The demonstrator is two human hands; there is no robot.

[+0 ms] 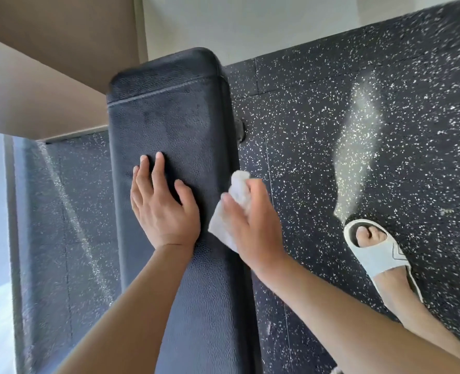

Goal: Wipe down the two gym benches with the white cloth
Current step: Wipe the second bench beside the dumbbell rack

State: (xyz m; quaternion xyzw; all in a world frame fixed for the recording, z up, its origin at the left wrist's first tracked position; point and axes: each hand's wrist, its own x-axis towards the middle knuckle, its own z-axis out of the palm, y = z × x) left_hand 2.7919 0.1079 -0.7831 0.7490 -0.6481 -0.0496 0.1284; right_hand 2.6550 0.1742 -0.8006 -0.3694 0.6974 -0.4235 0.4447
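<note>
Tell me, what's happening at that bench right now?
Left hand flat on the black bench pad, empty. Right hand holding the white cloth at the bench's right edge. Nothing in the way on the pad.

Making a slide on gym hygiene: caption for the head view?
Left hand flat on black bench pad; right hand wipes its edge with white cloth.

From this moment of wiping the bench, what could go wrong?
1. The right hand holds the white cloth at the right edge of the black bench, so the pad's middle and far end may go unwiped.
2. The left hand lies flat on the pad and may leave prints there.
3. The foot in an open white slide sandal may slip on the speckled floor.
</note>
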